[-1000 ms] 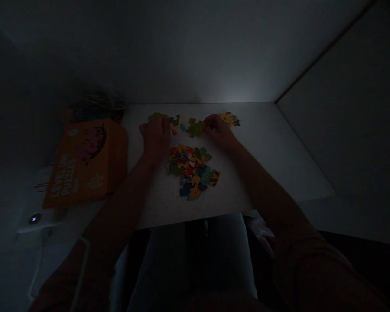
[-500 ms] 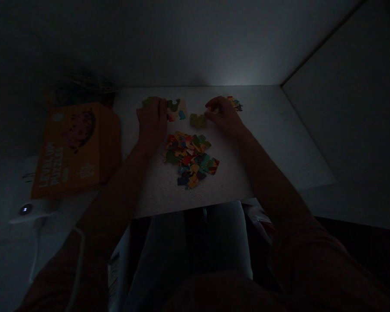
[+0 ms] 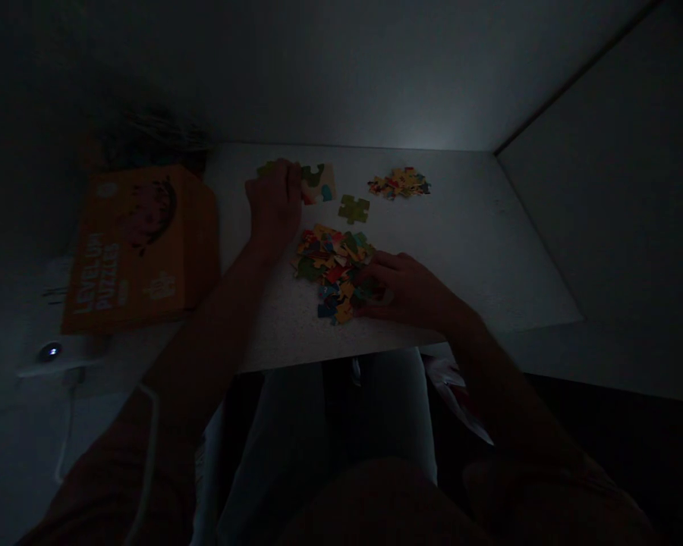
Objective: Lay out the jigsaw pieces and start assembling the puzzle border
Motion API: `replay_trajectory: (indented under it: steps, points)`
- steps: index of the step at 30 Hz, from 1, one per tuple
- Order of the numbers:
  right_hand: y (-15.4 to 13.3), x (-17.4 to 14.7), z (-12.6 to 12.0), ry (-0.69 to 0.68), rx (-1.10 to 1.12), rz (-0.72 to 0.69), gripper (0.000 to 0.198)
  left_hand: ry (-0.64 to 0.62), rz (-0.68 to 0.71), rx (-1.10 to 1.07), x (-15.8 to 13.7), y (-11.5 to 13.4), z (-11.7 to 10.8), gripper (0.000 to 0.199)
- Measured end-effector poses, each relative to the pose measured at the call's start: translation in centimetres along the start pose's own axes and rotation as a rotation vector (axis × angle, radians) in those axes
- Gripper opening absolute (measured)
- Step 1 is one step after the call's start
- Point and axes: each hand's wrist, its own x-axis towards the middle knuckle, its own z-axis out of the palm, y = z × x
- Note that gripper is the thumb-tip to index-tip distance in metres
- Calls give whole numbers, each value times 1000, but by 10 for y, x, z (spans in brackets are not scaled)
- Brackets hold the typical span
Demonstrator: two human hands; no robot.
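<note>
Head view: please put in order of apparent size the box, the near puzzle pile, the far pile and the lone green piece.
From largest to smallest:
Box
Near pile, partly covered by the right hand
Far pile
Green piece

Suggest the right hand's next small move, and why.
Probably pinch one piece from the nearer pile: the right hand's fingers and thumb stand apart over that pile's right side, while the left hand is at the puzzle pieces farther back.
</note>
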Motion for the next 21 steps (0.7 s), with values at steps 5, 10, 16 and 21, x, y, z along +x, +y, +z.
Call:
replay_trajectory:
  steps: [5,10,16,21]
  points:
    - [2,-13,6,63,15,-4,39,19,-21,-76,1,-3,3,40]
    - [15,-10,-40,256,-2,7,33,25,-26,-62,1,-5,4,44]
    - [76,21,-93,488,-66,60,40,-14,-22,-21,-1,1,-2,44]
    - [122,67,-74,464,-241,238,54,-56,-14,-49,-3,4,-3,42]
